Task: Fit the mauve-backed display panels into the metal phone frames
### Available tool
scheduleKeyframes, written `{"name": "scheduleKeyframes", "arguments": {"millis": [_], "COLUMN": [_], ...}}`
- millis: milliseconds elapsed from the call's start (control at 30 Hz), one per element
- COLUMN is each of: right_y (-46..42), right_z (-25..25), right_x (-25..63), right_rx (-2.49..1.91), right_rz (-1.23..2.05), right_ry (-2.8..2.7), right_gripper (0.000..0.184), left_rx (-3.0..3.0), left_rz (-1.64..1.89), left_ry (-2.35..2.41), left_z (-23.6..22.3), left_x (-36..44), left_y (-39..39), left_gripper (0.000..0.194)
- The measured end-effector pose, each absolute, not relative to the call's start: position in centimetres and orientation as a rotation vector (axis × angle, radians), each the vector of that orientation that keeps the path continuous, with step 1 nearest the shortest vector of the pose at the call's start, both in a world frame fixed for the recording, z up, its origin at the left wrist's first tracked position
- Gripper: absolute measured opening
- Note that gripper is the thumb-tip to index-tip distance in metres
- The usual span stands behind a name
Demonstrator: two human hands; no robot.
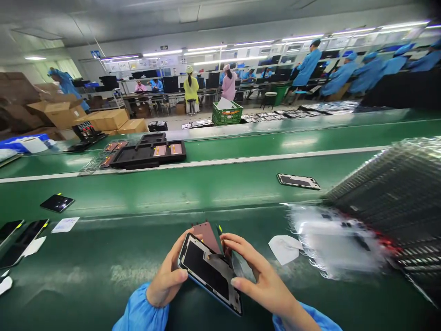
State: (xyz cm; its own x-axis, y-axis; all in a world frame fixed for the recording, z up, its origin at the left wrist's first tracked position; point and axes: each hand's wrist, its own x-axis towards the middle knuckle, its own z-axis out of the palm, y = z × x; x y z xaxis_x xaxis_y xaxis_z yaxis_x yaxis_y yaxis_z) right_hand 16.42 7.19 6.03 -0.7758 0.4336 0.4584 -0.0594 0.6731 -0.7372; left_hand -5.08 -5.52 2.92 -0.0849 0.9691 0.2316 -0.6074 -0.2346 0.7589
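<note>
My left hand grips the left edge of a phone screen panel, thumb on its face. The panel is tilted, its dark inner side up. My right hand is closed on a thin clear film at the panel's right side, fingers pinched along it. A brownish flat part sticks up behind the panel. Both wrists wear blue sleeves.
A green conveyor belt carries another panel, a black phone and black trays. A stack of dark trays and a blurred clear pack lie right. White paper scraps lie nearby. Workers stand far behind.
</note>
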Motion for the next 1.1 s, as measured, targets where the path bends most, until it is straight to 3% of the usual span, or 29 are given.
{"name": "scheduleKeyframes", "arguments": {"millis": [200,633,1100], "right_y": [6.8,4.9,4.4], "right_z": [6.4,6.3,6.1], "right_x": [16.3,15.9,16.1], "right_rx": [-0.273,-0.312,-0.354], "right_rz": [0.922,0.618,0.556], "right_ry": [-2.364,-2.482,-2.521], "right_gripper": [0.061,0.064,0.065], "left_rx": [1.054,1.151,1.189], "left_rz": [1.535,1.573,1.578], "left_ry": [0.559,0.569,0.564], "left_z": [2.2,3.7,3.7], "left_x": [-5.0,-3.3,-3.0], "left_y": [-5.0,-4.5,-4.5], "left_gripper": [0.081,0.073,0.073]}}
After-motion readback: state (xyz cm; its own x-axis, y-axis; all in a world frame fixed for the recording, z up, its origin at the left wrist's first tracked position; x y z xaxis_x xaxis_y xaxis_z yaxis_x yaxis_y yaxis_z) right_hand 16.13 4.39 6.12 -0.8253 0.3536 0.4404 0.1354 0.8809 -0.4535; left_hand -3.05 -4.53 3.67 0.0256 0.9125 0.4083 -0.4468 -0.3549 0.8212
